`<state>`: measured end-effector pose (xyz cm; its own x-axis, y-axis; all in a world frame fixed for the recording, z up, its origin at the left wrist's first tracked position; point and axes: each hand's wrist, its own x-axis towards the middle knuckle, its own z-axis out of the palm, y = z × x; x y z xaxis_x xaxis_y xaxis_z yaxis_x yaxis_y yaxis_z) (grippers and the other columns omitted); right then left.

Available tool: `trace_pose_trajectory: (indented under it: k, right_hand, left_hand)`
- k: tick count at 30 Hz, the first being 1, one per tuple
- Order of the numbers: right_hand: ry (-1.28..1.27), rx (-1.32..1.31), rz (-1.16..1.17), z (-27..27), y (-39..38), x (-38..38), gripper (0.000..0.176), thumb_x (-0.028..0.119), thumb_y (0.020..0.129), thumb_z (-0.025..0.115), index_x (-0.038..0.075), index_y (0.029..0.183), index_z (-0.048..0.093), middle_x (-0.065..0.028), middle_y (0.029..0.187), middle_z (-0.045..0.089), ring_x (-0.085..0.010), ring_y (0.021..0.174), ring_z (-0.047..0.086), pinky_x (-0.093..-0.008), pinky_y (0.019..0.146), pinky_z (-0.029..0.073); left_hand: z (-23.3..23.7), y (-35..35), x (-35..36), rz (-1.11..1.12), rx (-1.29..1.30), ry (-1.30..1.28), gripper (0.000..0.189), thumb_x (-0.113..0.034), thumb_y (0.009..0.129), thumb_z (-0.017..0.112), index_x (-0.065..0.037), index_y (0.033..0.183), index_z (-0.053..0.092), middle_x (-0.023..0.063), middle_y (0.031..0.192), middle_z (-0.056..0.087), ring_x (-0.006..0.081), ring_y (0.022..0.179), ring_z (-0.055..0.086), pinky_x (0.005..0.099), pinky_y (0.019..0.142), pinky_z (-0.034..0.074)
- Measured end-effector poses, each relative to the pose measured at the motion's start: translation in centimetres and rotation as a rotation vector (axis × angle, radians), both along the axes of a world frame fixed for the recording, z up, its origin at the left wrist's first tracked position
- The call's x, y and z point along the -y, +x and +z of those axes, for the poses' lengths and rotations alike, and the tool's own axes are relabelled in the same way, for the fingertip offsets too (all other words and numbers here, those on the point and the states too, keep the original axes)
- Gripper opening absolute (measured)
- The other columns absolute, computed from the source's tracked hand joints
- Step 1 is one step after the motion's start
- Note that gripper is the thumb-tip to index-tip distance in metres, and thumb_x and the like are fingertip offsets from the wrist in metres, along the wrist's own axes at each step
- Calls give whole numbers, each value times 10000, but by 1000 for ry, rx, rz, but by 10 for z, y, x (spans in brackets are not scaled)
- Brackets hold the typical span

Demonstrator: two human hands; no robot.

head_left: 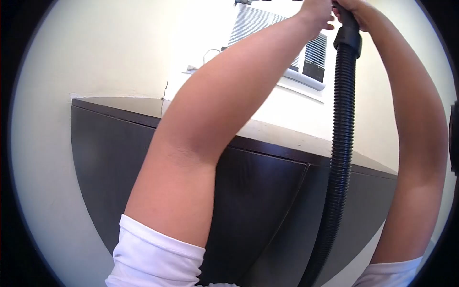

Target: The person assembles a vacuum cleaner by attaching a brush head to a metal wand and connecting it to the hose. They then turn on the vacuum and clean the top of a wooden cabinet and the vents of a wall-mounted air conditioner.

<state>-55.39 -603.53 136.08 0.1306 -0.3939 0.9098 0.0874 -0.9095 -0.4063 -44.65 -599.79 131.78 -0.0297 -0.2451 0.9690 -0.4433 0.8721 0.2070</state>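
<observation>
Both arms reach up to the top edge of the view, where the hands are partly cut off. My right hand [356,8] is wrapped round the dark handle end [348,21] of a vacuum cleaner hose. From there the black ribbed hose [343,119] hangs down past the cabinet and leaves at the bottom. Just left of it, my left hand [319,13] shows curled fingers close to the handle. What the left hand grips is hidden above the frame.
A dark wooden cabinet [267,191] with a pale, dusty top [282,134] spans the view in front of me. Behind it, a white wall unit with slatted vents [315,57] is set by the wall. A thin wire [166,91] stands at the cabinet's back edge.
</observation>
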Motion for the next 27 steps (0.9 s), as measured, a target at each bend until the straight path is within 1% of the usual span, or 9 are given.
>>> trace_pose_trajectory:
  k: [1,14,17,18,19,21,22,25,27]
  right_hand:
    - [-82,-67,53,4,1,4,254,265,1035,554,46,938,640,-61,704,609,-143,508,536,-310,475,496]
    - [-75,-67,-274,-1,-29,5,248,288,997,595,86,853,594,8,670,559,-66,500,500,-242,445,469]
    - [-57,-78,-373,-3,-57,13,252,294,988,604,95,834,584,24,662,548,-48,499,492,-226,438,462]
    - [-47,-81,-408,-6,-71,22,254,296,985,608,98,827,580,29,659,544,-42,498,489,-221,436,460]
    - [-28,-79,-439,-11,-86,27,256,297,982,611,101,820,577,34,656,540,-36,497,486,-216,434,458]
    - [12,-82,-484,-21,-112,37,261,301,976,617,108,807,570,45,651,533,-24,496,481,-205,429,454]
    - [30,-77,-488,-29,-125,42,249,298,970,607,96,829,573,25,660,548,-47,503,487,-235,455,464]
    - [24,-51,-471,-22,-135,45,237,289,946,554,101,802,561,-2,650,553,-118,507,498,-318,498,461]
    - [35,-63,-465,-29,-144,57,223,279,949,540,104,814,565,-9,659,551,-122,536,508,-314,516,470]
  left_hand:
    - [5,-3,6,-71,147,20,600,-524,1091,236,-56,1444,360,227,1343,496,343,1213,544,520,963,494]
    - [4,-26,30,-321,187,122,552,-490,1086,222,-43,1312,453,194,1233,563,303,1126,594,523,949,506]
    - [-13,-38,18,-195,236,143,543,-478,1088,279,-25,1362,394,207,1275,532,298,1212,529,508,981,444]
    - [-6,-48,47,-167,219,33,687,-525,1060,343,44,1444,316,196,999,642,239,818,647,387,645,556]
    - [-18,-57,44,-136,220,74,733,-527,1065,313,23,1542,227,215,1123,627,255,823,636,368,653,550]
    - [-45,-71,35,-87,249,178,643,-506,1089,256,-68,1560,238,193,1526,416,357,1223,586,453,876,530]
    - [-52,-78,38,-97,283,206,657,-499,1089,241,-84,1593,165,201,1616,312,372,1279,556,464,903,521]
    - [-41,-87,44,-108,348,138,674,-496,1087,234,-97,1615,109,204,1631,293,377,1293,548,459,932,510]
    - [-45,-104,58,-218,301,159,598,-501,1084,228,-86,1513,265,178,1495,418,338,1235,547,485,938,495]
